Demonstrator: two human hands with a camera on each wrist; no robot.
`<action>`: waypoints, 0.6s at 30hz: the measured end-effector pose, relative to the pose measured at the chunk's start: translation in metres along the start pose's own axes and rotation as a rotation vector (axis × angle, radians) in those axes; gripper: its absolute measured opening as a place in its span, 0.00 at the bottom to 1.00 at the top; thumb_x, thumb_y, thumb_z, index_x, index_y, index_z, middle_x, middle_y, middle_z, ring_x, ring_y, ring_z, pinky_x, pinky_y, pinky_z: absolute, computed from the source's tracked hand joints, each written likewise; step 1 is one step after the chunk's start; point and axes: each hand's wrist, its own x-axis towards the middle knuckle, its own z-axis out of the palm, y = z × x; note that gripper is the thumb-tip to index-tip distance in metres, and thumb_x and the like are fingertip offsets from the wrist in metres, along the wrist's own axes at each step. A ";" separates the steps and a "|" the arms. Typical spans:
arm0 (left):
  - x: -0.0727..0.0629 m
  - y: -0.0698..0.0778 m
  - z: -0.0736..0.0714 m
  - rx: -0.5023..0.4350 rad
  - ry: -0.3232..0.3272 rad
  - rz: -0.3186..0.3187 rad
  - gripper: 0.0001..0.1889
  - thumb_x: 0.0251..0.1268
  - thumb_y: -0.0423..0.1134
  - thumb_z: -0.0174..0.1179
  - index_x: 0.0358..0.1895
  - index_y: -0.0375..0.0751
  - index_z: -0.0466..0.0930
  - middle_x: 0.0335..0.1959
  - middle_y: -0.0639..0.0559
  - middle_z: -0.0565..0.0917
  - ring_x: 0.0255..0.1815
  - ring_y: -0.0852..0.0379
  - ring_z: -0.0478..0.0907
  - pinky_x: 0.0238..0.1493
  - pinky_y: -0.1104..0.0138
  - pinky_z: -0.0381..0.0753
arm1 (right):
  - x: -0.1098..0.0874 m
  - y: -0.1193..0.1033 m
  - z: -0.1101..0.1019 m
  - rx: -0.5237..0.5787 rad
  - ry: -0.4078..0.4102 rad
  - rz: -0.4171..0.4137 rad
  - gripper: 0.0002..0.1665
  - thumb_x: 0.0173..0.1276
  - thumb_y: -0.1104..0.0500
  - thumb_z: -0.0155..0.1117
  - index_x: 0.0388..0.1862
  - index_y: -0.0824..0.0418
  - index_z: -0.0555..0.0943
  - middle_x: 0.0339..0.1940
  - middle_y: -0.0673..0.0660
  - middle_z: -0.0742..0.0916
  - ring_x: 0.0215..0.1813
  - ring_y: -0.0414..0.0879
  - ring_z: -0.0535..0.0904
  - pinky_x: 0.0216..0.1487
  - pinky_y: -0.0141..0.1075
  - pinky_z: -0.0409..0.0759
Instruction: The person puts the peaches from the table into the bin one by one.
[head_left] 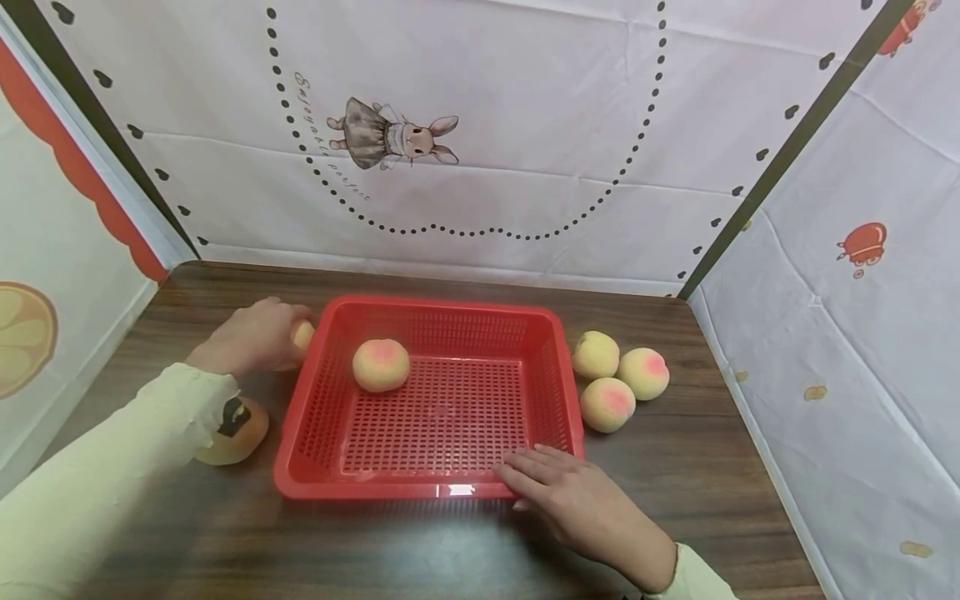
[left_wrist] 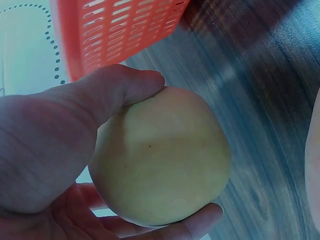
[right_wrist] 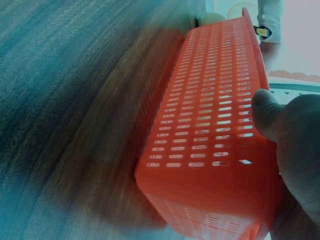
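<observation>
My left hand (head_left: 258,335) holds a peach (left_wrist: 165,155) just outside the left wall of a red plastic basket (head_left: 435,492). In the left wrist view its thumb lies over the top of the peach and the fingers curl beneath. My right hand (head_left: 566,496) grips the basket's near right corner, fingers over the rim and thumb (right_wrist: 266,112) against the outer wall. Inside the basket, toward the left, sits one peach (head_left: 381,365). Another peach (head_left: 243,437) lies on the table near my left wrist, partly hidden by the sleeve and a black wrist device.
Right of the basket, three peaches stand close together: a yellowish one (head_left: 596,355), a pink-tipped one (head_left: 643,373) and a nearer one (head_left: 607,405). The dark wooden table (head_left: 720,467) is bordered by printed white cloth walls (head_left: 510,108) at the back and both sides.
</observation>
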 end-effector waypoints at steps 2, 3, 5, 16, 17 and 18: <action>-0.001 0.000 -0.002 0.004 0.000 0.001 0.33 0.55 0.53 0.75 0.59 0.35 0.83 0.47 0.37 0.84 0.46 0.40 0.76 0.38 0.51 0.82 | 0.000 0.000 0.000 -0.002 0.002 -0.002 0.30 0.68 0.50 0.74 0.69 0.50 0.81 0.63 0.49 0.88 0.64 0.45 0.86 0.67 0.44 0.83; -0.001 0.000 -0.002 0.009 -0.001 0.002 0.33 0.56 0.54 0.74 0.59 0.35 0.82 0.47 0.37 0.84 0.46 0.41 0.76 0.37 0.52 0.81 | 0.000 0.000 0.000 -0.002 0.002 -0.003 0.30 0.68 0.50 0.74 0.69 0.50 0.81 0.63 0.49 0.88 0.64 0.45 0.86 0.67 0.44 0.83; -0.002 0.000 -0.004 0.019 -0.001 0.005 0.33 0.57 0.54 0.73 0.60 0.34 0.82 0.48 0.36 0.84 0.45 0.42 0.76 0.36 0.53 0.80 | 0.000 0.000 0.000 -0.004 0.000 0.000 0.30 0.68 0.50 0.74 0.69 0.50 0.81 0.64 0.49 0.88 0.64 0.45 0.86 0.67 0.44 0.83; -0.008 0.000 -0.011 0.024 0.013 -0.001 0.34 0.57 0.50 0.72 0.62 0.30 0.80 0.51 0.32 0.82 0.47 0.40 0.76 0.41 0.49 0.81 | 0.000 -0.002 -0.002 0.015 -0.065 0.034 0.29 0.73 0.47 0.68 0.71 0.48 0.79 0.66 0.48 0.87 0.67 0.45 0.84 0.68 0.44 0.82; -0.008 0.000 -0.013 0.026 0.015 0.001 0.34 0.56 0.49 0.72 0.62 0.30 0.80 0.51 0.32 0.82 0.47 0.39 0.76 0.41 0.48 0.81 | 0.000 -0.002 -0.002 0.020 -0.076 0.039 0.28 0.74 0.47 0.67 0.71 0.48 0.78 0.67 0.48 0.86 0.67 0.44 0.84 0.69 0.45 0.82; -0.009 0.000 -0.014 0.028 0.018 0.004 0.33 0.56 0.48 0.72 0.62 0.30 0.80 0.50 0.33 0.82 0.46 0.40 0.76 0.41 0.48 0.81 | 0.000 -0.002 -0.002 0.027 -0.085 0.044 0.28 0.74 0.47 0.67 0.72 0.48 0.78 0.67 0.47 0.86 0.68 0.44 0.84 0.69 0.45 0.82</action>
